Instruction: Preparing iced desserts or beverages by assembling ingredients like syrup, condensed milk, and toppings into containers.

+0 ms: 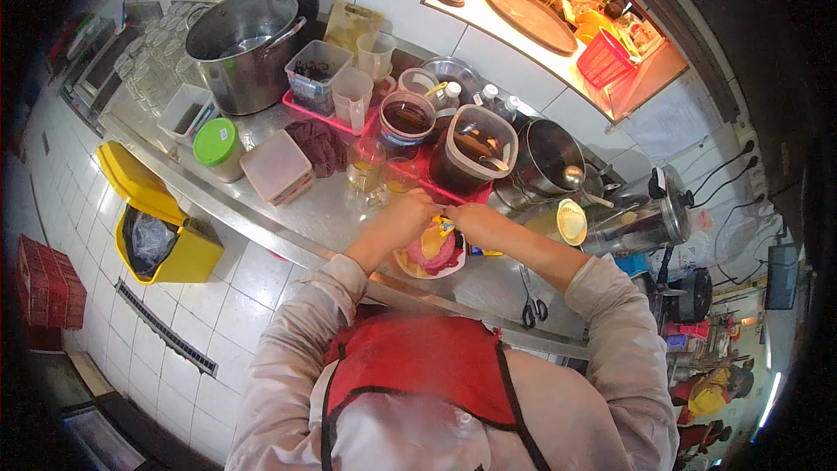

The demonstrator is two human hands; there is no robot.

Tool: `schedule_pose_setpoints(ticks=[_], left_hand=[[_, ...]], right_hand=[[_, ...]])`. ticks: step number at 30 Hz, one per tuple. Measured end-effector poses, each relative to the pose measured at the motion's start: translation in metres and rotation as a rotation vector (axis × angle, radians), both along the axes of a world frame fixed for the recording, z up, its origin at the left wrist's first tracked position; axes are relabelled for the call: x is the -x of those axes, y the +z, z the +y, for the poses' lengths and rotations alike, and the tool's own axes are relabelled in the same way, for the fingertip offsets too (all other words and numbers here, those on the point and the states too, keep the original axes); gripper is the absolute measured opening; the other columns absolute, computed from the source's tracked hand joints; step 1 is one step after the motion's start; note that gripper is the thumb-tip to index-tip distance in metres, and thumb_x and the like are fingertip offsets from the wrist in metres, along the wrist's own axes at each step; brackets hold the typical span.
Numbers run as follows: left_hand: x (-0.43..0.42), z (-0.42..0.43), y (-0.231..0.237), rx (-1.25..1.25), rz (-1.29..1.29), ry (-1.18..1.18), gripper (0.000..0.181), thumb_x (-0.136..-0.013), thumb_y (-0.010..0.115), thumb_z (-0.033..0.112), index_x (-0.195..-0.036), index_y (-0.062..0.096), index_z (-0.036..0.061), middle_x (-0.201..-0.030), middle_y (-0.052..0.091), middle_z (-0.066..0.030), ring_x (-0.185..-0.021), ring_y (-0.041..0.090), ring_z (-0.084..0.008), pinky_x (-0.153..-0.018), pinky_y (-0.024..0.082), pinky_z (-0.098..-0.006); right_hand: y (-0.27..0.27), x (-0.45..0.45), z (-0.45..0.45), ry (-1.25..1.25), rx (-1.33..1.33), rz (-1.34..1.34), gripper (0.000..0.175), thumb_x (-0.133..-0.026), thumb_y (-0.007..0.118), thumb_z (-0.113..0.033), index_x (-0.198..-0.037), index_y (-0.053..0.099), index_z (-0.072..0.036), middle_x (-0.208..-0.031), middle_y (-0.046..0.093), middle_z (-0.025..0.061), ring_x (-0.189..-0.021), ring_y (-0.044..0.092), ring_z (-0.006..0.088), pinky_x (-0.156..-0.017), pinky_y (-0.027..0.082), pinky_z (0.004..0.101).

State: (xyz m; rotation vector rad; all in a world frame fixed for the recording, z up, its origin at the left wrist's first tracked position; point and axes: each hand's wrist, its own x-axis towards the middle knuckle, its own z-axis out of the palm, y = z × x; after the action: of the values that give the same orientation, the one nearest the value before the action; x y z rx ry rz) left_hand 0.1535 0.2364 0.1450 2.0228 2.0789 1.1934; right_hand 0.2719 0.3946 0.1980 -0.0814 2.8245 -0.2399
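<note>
My left hand (407, 214) and my right hand (480, 226) meet over a white bowl (428, 276) close to the counter's front edge. Pinched between their fingertips is a small yellow sachet (446, 226), tilted down and partly covered by the fingers. Pink shaved ice (442, 254) is heaped in the bowl, with a tan sauce (431, 240) over its top and yellowish pieces along the left side. Just beyond my left hand stand glass mugs (365, 173) with a little yellow content. A pair of scissors (533, 311) lies right of the bowl.
Behind my hands, a red tray (480, 195) carries tubs of dark liquid (472, 144). Pots (549, 150) and a lidded steel container (667, 216) stand to the right. A large stockpot (229, 65), a green-lidded tub (216, 142) and a plastic box (276, 167) occupy the left.
</note>
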Motion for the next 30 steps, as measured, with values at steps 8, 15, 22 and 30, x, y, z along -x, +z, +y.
schedule_pose_setpoints(ticks=[8, 15, 22, 30], left_hand=[[-0.006, 0.0, 0.015, 0.015, 0.04, -0.014, 0.02, -0.07, 0.06, 0.006, -0.089, 0.068, 0.0053, -0.077, 0.061, -0.0081, -0.08, 0.055, -0.0254, -0.073, 0.046, -0.0362], [-0.007, 0.002, 0.006, -0.019, 0.098, -0.017, 0.018, -0.07, 0.059, 0.007, -0.085, 0.067, 0.004, -0.077, 0.06, -0.0083, -0.082, 0.054, -0.0251, -0.073, 0.046, -0.0352], [-0.01, 0.005, 0.006, -0.029, 0.011, 0.015, 0.018, -0.069, 0.063, 0.008, -0.086, 0.067, 0.0031, -0.076, 0.059, -0.0095, -0.081, 0.054, -0.0268, -0.075, 0.046, -0.0367], [-0.01, 0.006, 0.012, -0.073, -0.028, 0.057, 0.02, -0.066, 0.066, 0.007, -0.086, 0.068, 0.0034, -0.074, 0.06, -0.0096, -0.077, 0.055, -0.0279, -0.072, 0.046, -0.0368]], right_hand=[[-0.004, -0.008, -0.003, 0.004, -0.068, -0.176, 0.023, -0.082, 0.046, -0.015, -0.091, 0.054, 0.005, -0.076, 0.062, 0.0233, -0.074, 0.063, 0.0379, -0.065, 0.049, 0.0473], [-0.014, -0.009, -0.006, -0.058, -0.062, -0.205, 0.025, -0.085, 0.047, -0.021, -0.093, 0.058, 0.0, -0.078, 0.063, 0.0219, -0.075, 0.062, 0.0387, -0.067, 0.049, 0.0482], [-0.008, -0.008, 0.001, 0.05, -0.129, 0.083, 0.023, -0.086, 0.049, -0.021, -0.097, 0.058, -0.003, -0.086, 0.064, 0.0176, -0.08, 0.063, 0.0356, -0.067, 0.049, 0.0479], [0.009, -0.01, -0.02, -0.12, -0.155, -0.078, 0.028, -0.083, 0.046, -0.01, -0.105, 0.053, 0.004, -0.089, 0.064, 0.0211, -0.081, 0.064, 0.0346, -0.067, 0.051, 0.0451]])
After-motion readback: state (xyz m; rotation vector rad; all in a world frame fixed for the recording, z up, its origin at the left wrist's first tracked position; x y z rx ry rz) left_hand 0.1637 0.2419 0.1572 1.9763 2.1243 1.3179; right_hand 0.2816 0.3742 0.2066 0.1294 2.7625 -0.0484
